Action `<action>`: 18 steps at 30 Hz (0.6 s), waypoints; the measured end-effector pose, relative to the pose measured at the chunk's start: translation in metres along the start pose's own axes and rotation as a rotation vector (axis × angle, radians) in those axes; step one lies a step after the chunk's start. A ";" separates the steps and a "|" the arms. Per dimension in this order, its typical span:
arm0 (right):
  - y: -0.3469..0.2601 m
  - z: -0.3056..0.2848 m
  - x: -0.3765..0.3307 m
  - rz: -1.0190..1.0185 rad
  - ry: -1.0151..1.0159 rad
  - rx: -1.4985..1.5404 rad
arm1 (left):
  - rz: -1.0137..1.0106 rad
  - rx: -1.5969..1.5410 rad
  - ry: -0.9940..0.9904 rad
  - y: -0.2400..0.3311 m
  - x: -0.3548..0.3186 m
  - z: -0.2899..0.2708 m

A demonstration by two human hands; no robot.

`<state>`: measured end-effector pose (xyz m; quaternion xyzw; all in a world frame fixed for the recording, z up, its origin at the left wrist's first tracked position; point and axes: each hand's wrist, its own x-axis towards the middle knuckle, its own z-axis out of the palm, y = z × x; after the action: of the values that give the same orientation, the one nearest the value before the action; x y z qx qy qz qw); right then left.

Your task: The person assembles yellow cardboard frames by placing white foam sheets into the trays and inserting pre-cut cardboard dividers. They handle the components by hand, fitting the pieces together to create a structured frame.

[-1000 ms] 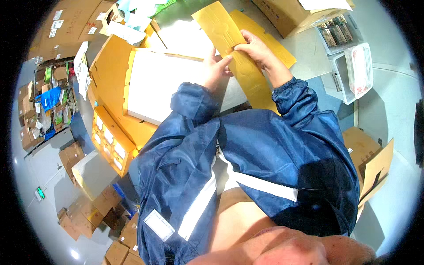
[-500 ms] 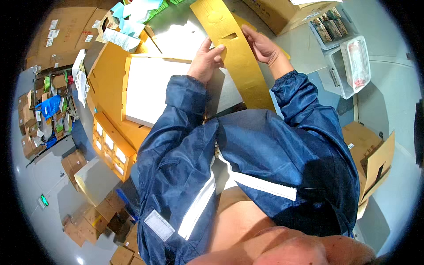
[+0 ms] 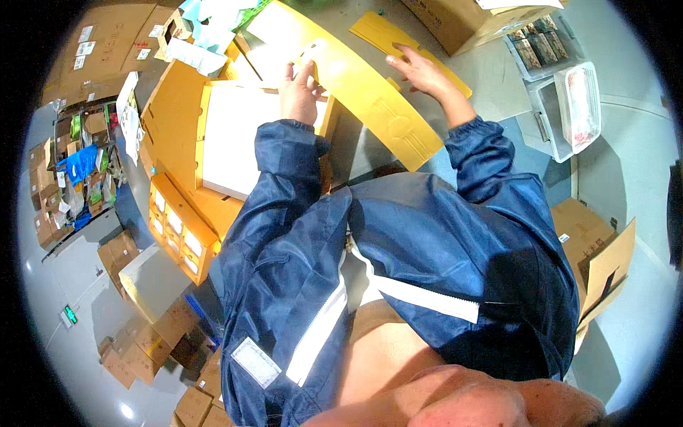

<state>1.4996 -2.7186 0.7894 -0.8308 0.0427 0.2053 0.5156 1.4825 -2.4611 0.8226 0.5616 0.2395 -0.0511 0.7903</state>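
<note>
My left hand (image 3: 299,99) is closed at the left edge of a long yellow cardboard strip (image 3: 363,89), near a small slot in it. The strip slants from the far middle down toward my jacket, with a round embossed mark by its near end. My right hand (image 3: 425,75) is off this strip, its fingers apart over other yellow cardboard strips (image 3: 384,32) lying on the table to the right. I cannot tell whether its fingertips touch them. Left of my left hand lies an open yellow box (image 3: 203,135) with a white panel (image 3: 238,139) inside.
A yellow tray with white-filled openings (image 3: 178,231) is at the left. Pale blue papers and a green basket (image 3: 249,13) are at the far side. A brown carton (image 3: 448,25) and clear plastic bins (image 3: 555,107) stand at the right.
My right hand has let go of the strip and moved over the other strips. The held strip has turned, its round mark now near me, and my left hand has shifted left.
</note>
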 end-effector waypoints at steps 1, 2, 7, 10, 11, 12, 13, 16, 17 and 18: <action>-0.010 0.001 -0.011 0.104 -0.068 0.234 | 0.022 0.030 -0.030 0.001 0.000 -0.003; -0.009 0.000 -0.016 -0.003 -0.238 0.259 | 0.049 -0.013 -0.030 0.000 0.000 -0.003; -0.011 0.003 -0.026 -0.016 -0.398 0.402 | -0.072 -0.090 -0.071 -0.004 -0.035 0.029; -0.009 0.009 -0.022 -0.145 -0.303 0.461 | -0.124 0.039 -0.339 -0.028 -0.054 0.035; -0.009 0.010 -0.021 -0.158 -0.270 0.456 | -0.120 0.043 -0.334 -0.027 -0.056 0.037; -0.008 0.010 -0.022 -0.181 -0.283 0.515 | -0.116 0.047 -0.328 -0.026 -0.056 0.039; -0.008 0.012 -0.020 -0.186 -0.262 0.472 | -0.109 0.050 -0.319 -0.025 -0.057 0.039; -0.008 0.016 -0.011 -0.228 -0.188 0.330 | -0.074 0.080 -0.327 -0.026 -0.055 0.037; -0.009 0.015 -0.013 -0.162 -0.253 0.421 | -0.081 0.075 -0.315 -0.025 -0.053 0.036; -0.009 0.013 -0.015 -0.095 -0.317 0.512 | -0.085 0.050 -0.322 -0.024 -0.052 0.035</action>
<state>1.4845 -2.7050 0.7981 -0.6326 -0.0268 0.2906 0.7173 1.4392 -2.5114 0.8335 0.5549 0.1323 -0.1798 0.8014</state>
